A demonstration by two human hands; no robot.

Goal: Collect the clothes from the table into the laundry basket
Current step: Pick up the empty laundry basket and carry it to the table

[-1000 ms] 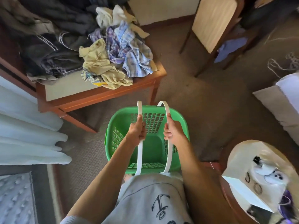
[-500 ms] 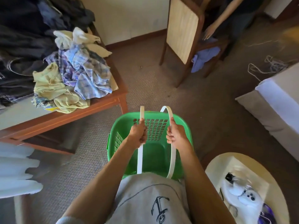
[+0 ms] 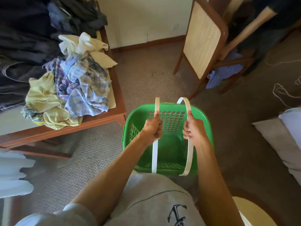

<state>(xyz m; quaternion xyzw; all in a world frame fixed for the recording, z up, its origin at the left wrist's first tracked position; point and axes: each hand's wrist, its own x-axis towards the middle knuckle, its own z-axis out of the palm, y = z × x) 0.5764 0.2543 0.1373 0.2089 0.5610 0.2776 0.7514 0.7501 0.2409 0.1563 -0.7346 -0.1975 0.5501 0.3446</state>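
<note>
the green laundry basket (image 3: pixel 202 121) hangs over the carpet, just right of the desk's (image 3: pixel 104 121) near right corner. the left grip (image 3: pixel 152 128) and right grip (image 3: pixel 193 128) each hold a white handle tight. clothes (image 3: pixel 78 82) sit piled on the desk.
</note>
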